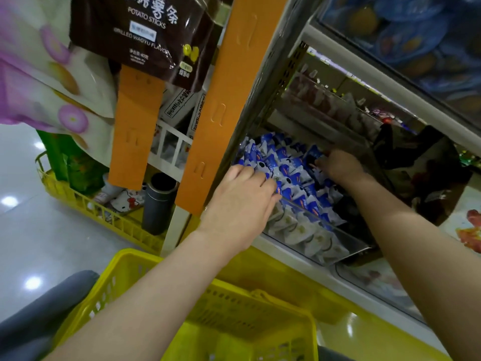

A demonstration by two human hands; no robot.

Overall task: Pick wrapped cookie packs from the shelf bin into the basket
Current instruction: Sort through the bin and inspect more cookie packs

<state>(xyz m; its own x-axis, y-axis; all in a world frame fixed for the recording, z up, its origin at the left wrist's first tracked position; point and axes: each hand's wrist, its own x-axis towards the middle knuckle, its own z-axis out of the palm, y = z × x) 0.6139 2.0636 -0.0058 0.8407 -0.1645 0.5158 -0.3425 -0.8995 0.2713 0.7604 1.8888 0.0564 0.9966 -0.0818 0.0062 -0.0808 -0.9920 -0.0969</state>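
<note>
A clear shelf bin (346, 246) holds several blue-and-white wrapped cookie packs (294, 173). My left hand (242, 201) reaches into the near left part of the bin, fingers curled down among the packs. My right hand (338, 165) is deeper in the bin at the right, fingers curled into the packs; its fingertips are hidden. Whether either hand holds a pack is not clear. The yellow basket (260, 295) stands below my arms at the bottom centre, its handle lying across it.
An orange display strip (223, 105) hangs just left of the bin, with a dark potato-sticks bag (145, 35) above. A second yellow basket (104, 212) with goods and a dark cylinder (158, 201) sits on the floor at left. Shelf boards overhang the bin.
</note>
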